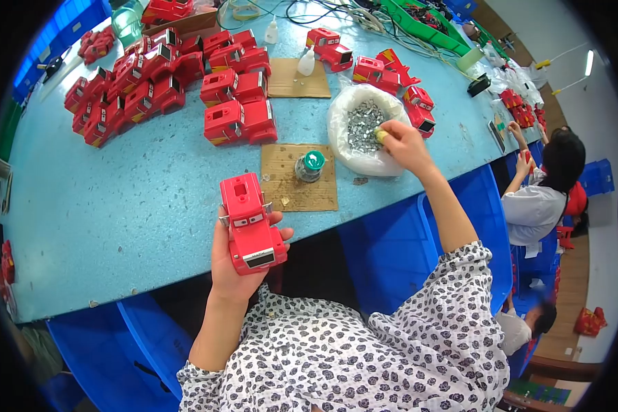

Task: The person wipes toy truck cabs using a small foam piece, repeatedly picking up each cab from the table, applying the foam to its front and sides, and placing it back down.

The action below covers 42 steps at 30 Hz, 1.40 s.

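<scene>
A red toy truck cab (253, 223) with eyes on its windshield lies in my left hand (230, 271), whose fingers wrap round its right side and underside. Silvery pipe-like parts stand at both sides of the cab. My right hand (406, 147) is at the right part of a white plastic-lined bowl (343, 154) filled with small grey metallic pieces (365, 122). Its thumb and fingers are pinched together, with something yellowish at the fingertips; whether they hold a piece is too small to tell. A glass jar with a green lid (313, 162) stands on brown cardboard (278, 182) between my hands.
Rows of red truck cabs (237, 120) stand at the back left, more behind the bowl. A white squeeze bottle (306, 63) stands on another cardboard piece (279, 79). Blue bins (391, 247) are below the table's front edge. People (539, 209) sit at the right.
</scene>
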{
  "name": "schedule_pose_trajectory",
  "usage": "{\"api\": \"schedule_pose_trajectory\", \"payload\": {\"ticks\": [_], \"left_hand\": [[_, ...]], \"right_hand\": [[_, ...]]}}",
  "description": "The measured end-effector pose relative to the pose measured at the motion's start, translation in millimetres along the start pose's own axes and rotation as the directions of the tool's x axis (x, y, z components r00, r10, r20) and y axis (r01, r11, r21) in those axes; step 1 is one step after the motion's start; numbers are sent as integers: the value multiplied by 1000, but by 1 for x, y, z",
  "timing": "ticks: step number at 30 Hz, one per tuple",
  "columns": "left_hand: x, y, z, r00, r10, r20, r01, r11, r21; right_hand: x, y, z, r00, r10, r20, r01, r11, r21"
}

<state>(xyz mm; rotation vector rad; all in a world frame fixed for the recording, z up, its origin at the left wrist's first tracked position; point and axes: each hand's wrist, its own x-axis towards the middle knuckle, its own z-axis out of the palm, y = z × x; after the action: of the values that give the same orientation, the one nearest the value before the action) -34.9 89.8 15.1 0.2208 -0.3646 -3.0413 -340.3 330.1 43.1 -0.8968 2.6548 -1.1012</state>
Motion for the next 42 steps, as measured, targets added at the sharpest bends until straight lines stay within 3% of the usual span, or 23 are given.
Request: {"api": "schedule_pose_trajectory", "payload": {"ticks": [1,7,10,12,13,15,16,18,25,27,31,37,39,42], "left_hand": [[0,-1,0,1000,1,2,-1,1000,-3],[2,-4,4,1000,-5,-31,6,1000,31],[6,-4,4,1000,-10,-20,11,999,49],[9,-4,5,1000,-15,-25,16,999,51],[11,-3,6,1000,-17,-25,18,999,51],[14,0,5,1000,-17,-22,18,998,64],[15,1,5,1000,-16,-20,17,997,72],[16,1,4,999,-24,-35,26,997,75],[17,3,3,999,-27,-19,28,997,76],[17,4,1,1000,-20,-5,20,997,77],[14,2,3,999,-13,-29,16,997,78],[14,3,0,1000,-17,-13,18,997,69],[13,2,-2,1000,-8,1,8,997,76],[13,2,-1,1000,-4,23,2,997,82]], "right_hand": [[-1,-3,-3,987,160,26,-160,941,300],[-3,-23,-22,950,264,166,-311,838,448],[-2,-24,-17,943,249,221,-319,866,384],[-4,-26,-11,956,244,162,-271,948,169],[-4,-25,-8,956,246,161,-272,947,172],[-5,-23,-3,998,-20,55,26,993,-117],[-6,-24,-1,998,-18,52,24,993,-116],[-7,-26,0,967,-253,-24,218,875,-433],[6,-20,5,983,-178,53,181,855,-486],[8,-26,0,991,11,133,43,918,-395],[5,-22,5,994,-90,62,106,934,-341],[12,-21,4,990,-44,132,83,948,-307],[11,-24,1,996,51,67,-39,984,-172],[9,-22,-3,997,61,54,-53,988,-144]]}}
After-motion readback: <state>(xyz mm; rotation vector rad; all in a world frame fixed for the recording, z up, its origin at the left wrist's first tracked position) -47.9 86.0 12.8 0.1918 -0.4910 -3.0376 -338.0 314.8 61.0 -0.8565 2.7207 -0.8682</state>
